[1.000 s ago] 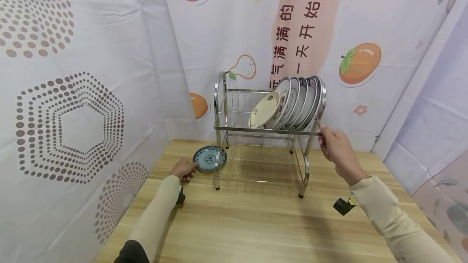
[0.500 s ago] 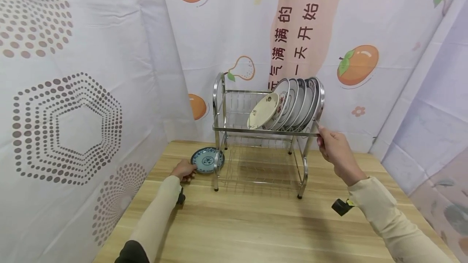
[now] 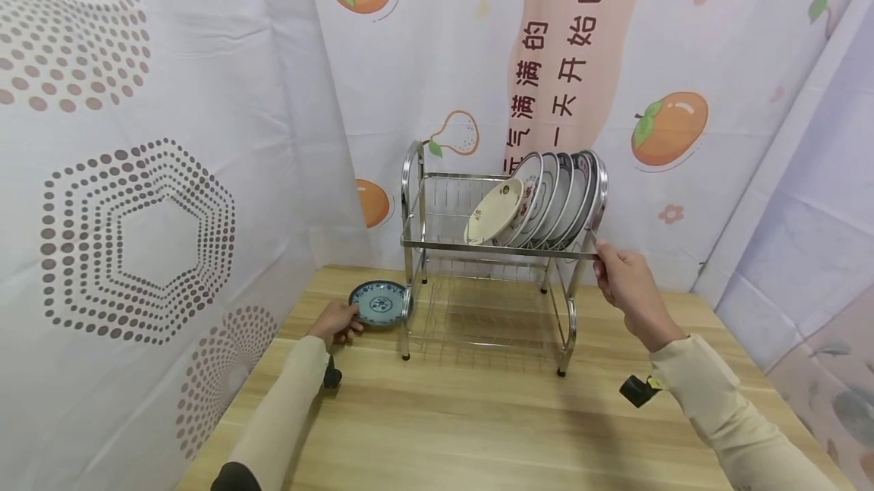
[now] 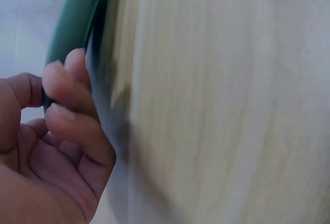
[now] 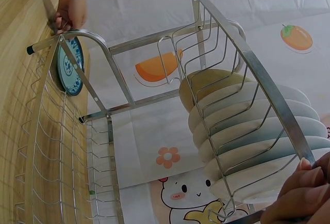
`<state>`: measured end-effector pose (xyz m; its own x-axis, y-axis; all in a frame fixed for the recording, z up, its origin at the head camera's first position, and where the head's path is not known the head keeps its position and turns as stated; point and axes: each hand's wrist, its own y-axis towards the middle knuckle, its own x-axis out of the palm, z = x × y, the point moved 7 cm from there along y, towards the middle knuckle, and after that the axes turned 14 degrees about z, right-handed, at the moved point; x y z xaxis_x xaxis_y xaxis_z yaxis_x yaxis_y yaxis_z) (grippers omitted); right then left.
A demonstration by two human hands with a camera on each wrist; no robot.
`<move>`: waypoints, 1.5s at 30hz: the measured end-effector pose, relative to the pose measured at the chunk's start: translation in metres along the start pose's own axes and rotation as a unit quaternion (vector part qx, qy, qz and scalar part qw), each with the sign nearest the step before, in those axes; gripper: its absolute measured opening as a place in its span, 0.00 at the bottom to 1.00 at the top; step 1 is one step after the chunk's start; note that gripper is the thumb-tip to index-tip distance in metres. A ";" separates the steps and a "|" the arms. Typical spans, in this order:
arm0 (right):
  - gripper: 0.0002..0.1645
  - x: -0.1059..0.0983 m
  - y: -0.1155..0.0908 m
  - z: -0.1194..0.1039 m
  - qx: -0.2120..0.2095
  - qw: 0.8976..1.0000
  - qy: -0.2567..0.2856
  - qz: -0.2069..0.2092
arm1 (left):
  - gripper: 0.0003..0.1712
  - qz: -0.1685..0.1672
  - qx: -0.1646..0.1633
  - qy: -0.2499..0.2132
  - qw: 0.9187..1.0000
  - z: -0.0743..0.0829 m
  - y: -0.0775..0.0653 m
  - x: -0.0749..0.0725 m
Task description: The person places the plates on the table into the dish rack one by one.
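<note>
A small blue-patterned plate (image 3: 380, 303) is at the left of a two-tier metal dish rack (image 3: 501, 251), its right edge behind the front left leg. My left hand (image 3: 334, 321) pinches the plate's near-left rim. In the left wrist view, the thumb and curled fingers (image 4: 72, 131) are on either side of the green rim (image 4: 75, 20), close over the wood. My right hand (image 3: 631, 282) grips the front right corner of the rack's upper tier. Several plates (image 3: 549, 203) stand on edge at the right of that tier, with a cream one (image 3: 495, 212) leaning leftmost.
The wooden table (image 3: 437, 430) bears the rack. Behind and at the left hang printed white curtains (image 3: 287, 96). Wire slots (image 3: 454, 199) run along the left of the upper tier, and the lower wire tier (image 3: 492, 316) sits close to the tabletop.
The plate has shifted slightly left, away from the rack, with my left hand pinching its rim. My right hand keeps its grip on the rack. The head view tilts a little.
</note>
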<state>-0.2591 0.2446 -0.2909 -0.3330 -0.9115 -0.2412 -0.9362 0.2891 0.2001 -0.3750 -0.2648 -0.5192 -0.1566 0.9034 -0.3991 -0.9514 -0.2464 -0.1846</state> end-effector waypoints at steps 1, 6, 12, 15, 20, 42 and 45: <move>0.33 0.000 0.000 0.000 0.000 1.000 0.001 0.000 | 0.18 0.006 0.004 -0.003 1.000 0.001 0.000 -0.002; 0.32 0.001 0.001 -0.003 -0.005 1.000 0.012 0.005 | 0.19 0.027 0.046 0.010 0.999 0.009 0.002 -0.012; 0.33 0.001 0.002 -0.009 -0.013 1.000 0.013 0.004 | 0.20 0.038 0.076 0.019 0.996 0.014 -0.002 -0.028; 0.32 0.001 0.002 -0.011 -0.015 1.000 0.016 0.003 | 0.20 0.043 0.084 0.019 0.995 0.017 -0.005 -0.034; 0.32 0.000 0.002 -0.010 -0.011 1.000 0.026 0.002 | 0.21 0.057 0.077 0.017 0.995 0.021 -0.011 -0.044; 0.32 0.001 0.000 -0.003 0.001 0.999 0.039 0.011 | 0.20 0.086 0.089 -0.062 0.990 0.036 -0.047 -0.056; 0.32 0.000 -0.001 -0.001 0.007 0.999 0.043 0.009 | 0.19 0.083 0.087 -0.064 0.991 0.036 -0.052 -0.057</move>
<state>-0.2585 0.2440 -0.2906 -0.3393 -0.9277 -0.1554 -0.9318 0.3090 0.1904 -0.3260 -0.2905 -0.4543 -0.3374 0.8951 -0.2914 -0.9389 -0.3423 0.0356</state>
